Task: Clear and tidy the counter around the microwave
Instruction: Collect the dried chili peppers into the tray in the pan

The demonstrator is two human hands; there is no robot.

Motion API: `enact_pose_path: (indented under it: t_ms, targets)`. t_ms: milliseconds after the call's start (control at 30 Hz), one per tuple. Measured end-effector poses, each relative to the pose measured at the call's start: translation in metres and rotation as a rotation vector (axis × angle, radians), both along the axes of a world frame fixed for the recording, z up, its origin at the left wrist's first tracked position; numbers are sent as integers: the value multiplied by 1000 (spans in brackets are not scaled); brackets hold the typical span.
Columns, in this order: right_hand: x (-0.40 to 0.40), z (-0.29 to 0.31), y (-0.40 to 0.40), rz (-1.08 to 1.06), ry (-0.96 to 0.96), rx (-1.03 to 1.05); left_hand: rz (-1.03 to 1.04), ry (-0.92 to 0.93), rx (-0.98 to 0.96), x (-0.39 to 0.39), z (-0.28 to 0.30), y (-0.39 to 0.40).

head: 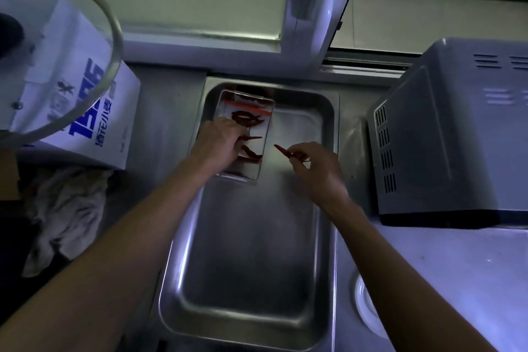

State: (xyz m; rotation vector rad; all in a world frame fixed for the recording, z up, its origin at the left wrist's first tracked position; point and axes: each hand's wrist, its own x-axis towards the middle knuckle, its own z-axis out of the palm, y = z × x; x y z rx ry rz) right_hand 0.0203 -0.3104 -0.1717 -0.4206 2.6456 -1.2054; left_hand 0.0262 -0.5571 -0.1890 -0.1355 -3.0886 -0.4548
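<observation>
Red dried chilli (284, 150), long and thin, pinched by its stem end between thumb and fingertips of the right hand (315, 170); held just above the floor of a steel tray (251, 237), tip pointing toward a clear bag.

Clear zip bag (245, 134) with an orange-red seal strip, lying flat at the tray's far left corner, partly against the tray wall. Contents: several more red chillies (243, 118), some curled.

Left hand (218, 141), palm down on the near part of the bag, fingers curled around one chilli (253, 138) that juts out toward the right; whether that chilli lies inside or on top of the bag cannot be told.

Steel tray: deep, rectangular, rounded corners, its floor bare apart from the bag; set on the counter (457, 266).

Microwave (451, 134), grey, vented side panel facing the tray, just right of it on the counter.

White carton (94, 111) with blue print, left of the tray. Glass lid (85, 37) with a pale rim, tilted in front of the carton. Crumpled pale cloth (65, 208) below the carton.

White round dish (365, 303), only its edge visible, at the near right beside the right forearm.

Window frame (308, 8), white, behind the counter.
</observation>
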Motion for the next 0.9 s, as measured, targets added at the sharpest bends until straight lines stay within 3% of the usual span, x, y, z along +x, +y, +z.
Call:
enact_pose_path:
  t_ms: [333,600,900]
  targets:
    - [-23,-11,-17,19,14,-1,-37,98,-64,-5,-13,-6]
    - [-39,-11,-61,135,196,73,-3,148,-24,26,-9,-14]
    - [-53,-13,-109,153,339,117,34,72,19,51,-1,-29]
